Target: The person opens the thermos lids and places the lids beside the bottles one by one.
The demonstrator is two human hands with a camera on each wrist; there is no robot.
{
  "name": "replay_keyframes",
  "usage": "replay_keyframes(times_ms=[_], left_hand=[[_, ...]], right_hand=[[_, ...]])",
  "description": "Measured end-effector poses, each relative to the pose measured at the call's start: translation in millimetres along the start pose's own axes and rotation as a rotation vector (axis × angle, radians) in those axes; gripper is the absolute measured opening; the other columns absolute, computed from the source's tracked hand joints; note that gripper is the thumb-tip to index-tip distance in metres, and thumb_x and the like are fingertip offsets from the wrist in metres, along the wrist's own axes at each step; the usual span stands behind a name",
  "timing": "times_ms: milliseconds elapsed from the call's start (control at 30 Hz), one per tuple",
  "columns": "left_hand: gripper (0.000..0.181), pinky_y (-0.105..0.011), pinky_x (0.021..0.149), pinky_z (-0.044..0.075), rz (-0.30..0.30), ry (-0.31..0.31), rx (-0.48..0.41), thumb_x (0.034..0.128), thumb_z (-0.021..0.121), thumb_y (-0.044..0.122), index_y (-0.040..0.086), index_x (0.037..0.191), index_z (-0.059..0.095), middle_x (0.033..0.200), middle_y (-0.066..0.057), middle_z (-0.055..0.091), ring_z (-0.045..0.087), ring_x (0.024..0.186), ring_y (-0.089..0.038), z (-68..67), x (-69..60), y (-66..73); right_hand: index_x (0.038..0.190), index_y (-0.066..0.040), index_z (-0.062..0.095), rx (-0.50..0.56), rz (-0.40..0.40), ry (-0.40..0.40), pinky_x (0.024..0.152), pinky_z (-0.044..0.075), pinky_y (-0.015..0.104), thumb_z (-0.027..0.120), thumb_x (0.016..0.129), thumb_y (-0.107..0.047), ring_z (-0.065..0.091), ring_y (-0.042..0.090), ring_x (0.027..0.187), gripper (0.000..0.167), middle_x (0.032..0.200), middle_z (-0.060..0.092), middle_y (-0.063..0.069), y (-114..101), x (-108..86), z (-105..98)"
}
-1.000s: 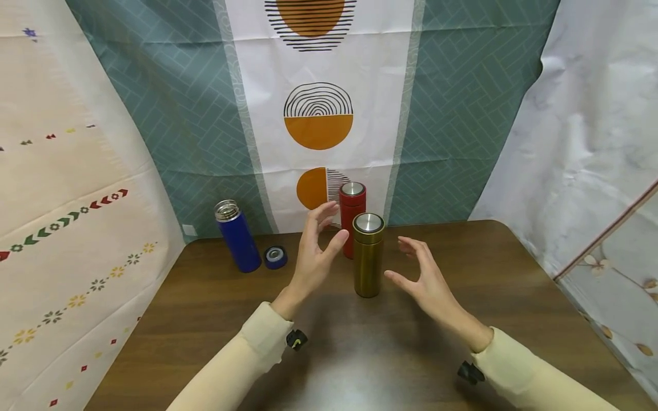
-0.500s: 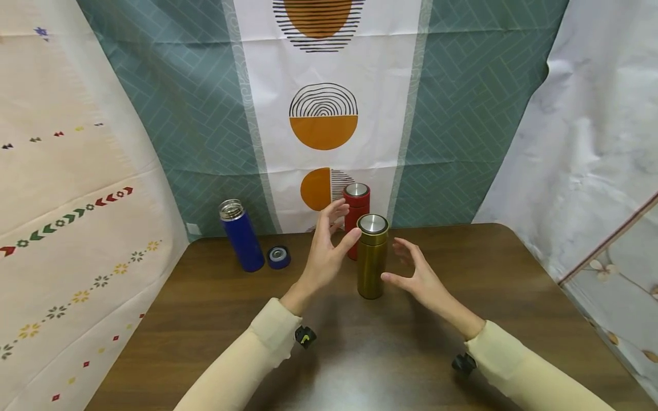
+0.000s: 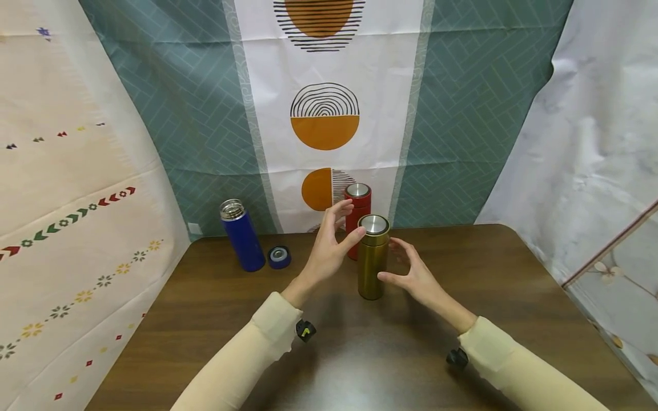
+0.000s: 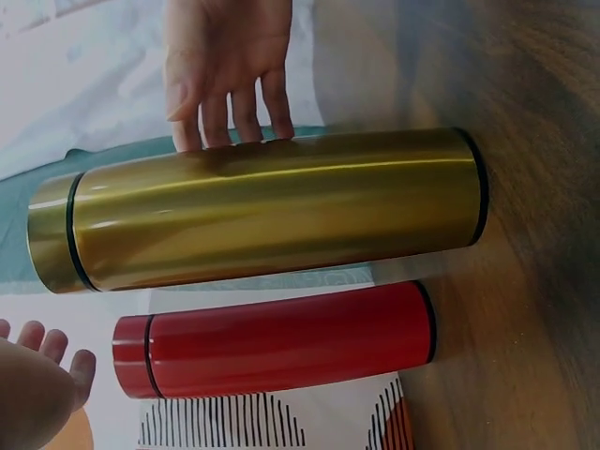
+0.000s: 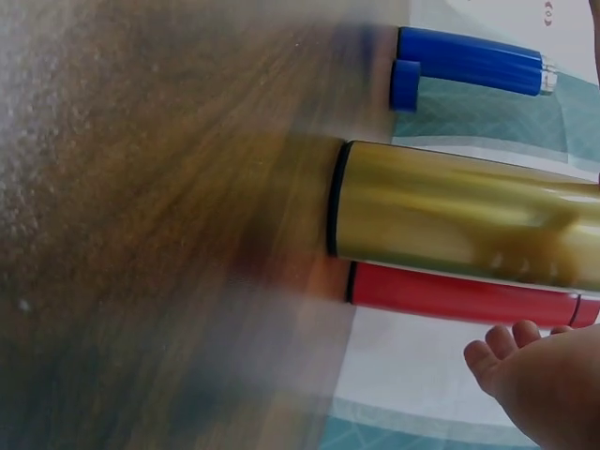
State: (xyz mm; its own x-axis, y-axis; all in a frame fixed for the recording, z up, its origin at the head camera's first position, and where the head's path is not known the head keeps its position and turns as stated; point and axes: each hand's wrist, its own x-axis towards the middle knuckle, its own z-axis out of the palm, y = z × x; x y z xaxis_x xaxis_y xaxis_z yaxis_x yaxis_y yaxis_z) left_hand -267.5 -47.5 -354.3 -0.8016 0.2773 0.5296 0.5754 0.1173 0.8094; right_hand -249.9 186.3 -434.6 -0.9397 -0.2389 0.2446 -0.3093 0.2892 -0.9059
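A gold bottle (image 3: 372,268) with a silver-topped lid stands upright on the table. My left hand (image 3: 329,242) is beside its upper left, thumb tip near the lid, fingers spread. To its right, my right hand (image 3: 418,279) curves loosely, thumb tip by the body; in the left wrist view that hand's fingertips (image 4: 230,117) meet the bottle's edge, though contact cannot be told. Neither hand grips anything. The red bottle (image 3: 358,217) stands behind, partly hidden by the left hand and gold bottle.
A blue bottle (image 3: 243,238) without a lid stands at the back left, its blue cap (image 3: 279,257) lying on the table right beside it. Patterned cloths (image 3: 205,114) hang behind and at both sides of the wooden table (image 3: 205,331).
My right hand has moved left, closer to the gold bottle. The left hand has drawn slightly nearer to its lid. The head view has shifted a little; the bottles stand as before.
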Motion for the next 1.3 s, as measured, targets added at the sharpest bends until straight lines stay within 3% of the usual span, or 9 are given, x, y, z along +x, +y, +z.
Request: replay_keyframes(times_ms=[300, 533, 667, 833, 1000, 1167, 1300], left_hand=[[0.063, -0.05, 0.12, 0.035, -0.006, 0.016, 0.02, 0.1022, 0.064, 0.025, 0.007, 0.156, 0.036, 0.152, -0.012, 0.044, 0.042, 0.141, -0.021, -5.3, -1.4, -7.0], [0.065, -0.059, 0.119, 0.032, -0.036, -0.015, 0.002, 0.1019, 0.065, 0.029, 0.008, 0.156, 0.036, 0.152, -0.015, 0.043, 0.042, 0.141, -0.028, -3.7, -1.4, -13.4], [0.064, -0.056, 0.121, 0.031, -0.064, -0.027, -0.021, 0.1032, 0.063, 0.031, 0.008, 0.156, 0.036, 0.152, -0.012, 0.043, 0.042, 0.142, -0.028, -2.7, -1.6, -15.1], [0.064, -0.055, 0.122, 0.029, -0.101, -0.038, -0.071, 0.1037, 0.062, 0.032, 0.008, 0.157, 0.036, 0.153, -0.013, 0.043, 0.041, 0.142, -0.03, -1.6, -1.9, -21.6], [0.065, -0.055, 0.122, 0.03, -0.117, -0.044, -0.098, 0.1028, 0.064, 0.032, 0.008, 0.157, 0.036, 0.152, -0.013, 0.044, 0.042, 0.141, -0.03, 0.7, -4.9, -29.0], [0.068, -0.049, 0.123, 0.031, -0.127, -0.048, -0.089, 0.1016, 0.066, 0.037, 0.013, 0.158, 0.036, 0.153, -0.01, 0.044, 0.043, 0.141, -0.025, 0.2, -3.7, -28.1], [0.07, -0.051, 0.123, 0.03, -0.113, -0.048, -0.094, 0.1016, 0.066, 0.041, 0.012, 0.157, 0.036, 0.154, -0.014, 0.043, 0.042, 0.143, -0.026, -2.1, -1.9, -24.7]], right_hand=[[0.159, -0.006, 0.028, 0.006, 0.03, -0.024, 0.12, 0.03, 0.061, 0.083, 0.089, -0.03, 0.04, 0.044, 0.145, 0.093, 0.154, 0.044, 0.022, 6, 10.1, 7], [0.16, -0.005, 0.027, 0.047, 0.06, -0.037, 0.118, 0.033, 0.064, 0.085, 0.087, -0.031, 0.041, 0.047, 0.144, 0.096, 0.157, 0.042, 0.024, 10, 12.2, 14], [0.16, -0.007, 0.027, 0.06, 0.081, -0.055, 0.118, 0.031, 0.065, 0.085, 0.087, -0.033, 0.039, 0.047, 0.146, 0.096, 0.159, 0.039, 0.024, 13, 13.3, 19], [0.158, -0.006, 0.033, 0.061, 0.083, -0.06, 0.117, 0.033, 0.064, 0.084, 0.088, -0.033, 0.043, 0.046, 0.144, 0.091, 0.156, 0.043, 0.023, 16, 15.1, 24], [0.153, -0.007, 0.04, 0.051, 0.083, -0.07, 0.112, 0.043, 0.06, 0.084, 0.09, -0.029, 0.054, 0.042, 0.134, 0.08, 0.147, 0.053, 0.02, 19, 15.5, 28], [0.15, -0.006, 0.046, 0.025, 0.075, -0.059, 0.107, 0.049, 0.057, 0.083, 0.091, -0.025, 0.059, 0.041, 0.129, 0.072, 0.14, 0.061, 0.02, 19, 19.0, 27], [0.148, -0.004, 0.049, 0.009, 0.068, -0.053, 0.106, 0.049, 0.057, 0.084, 0.09, -0.023, 0.061, 0.041, 0.128, 0.07, 0.139, 0.062, 0.02, 20, 21.0, 24]])
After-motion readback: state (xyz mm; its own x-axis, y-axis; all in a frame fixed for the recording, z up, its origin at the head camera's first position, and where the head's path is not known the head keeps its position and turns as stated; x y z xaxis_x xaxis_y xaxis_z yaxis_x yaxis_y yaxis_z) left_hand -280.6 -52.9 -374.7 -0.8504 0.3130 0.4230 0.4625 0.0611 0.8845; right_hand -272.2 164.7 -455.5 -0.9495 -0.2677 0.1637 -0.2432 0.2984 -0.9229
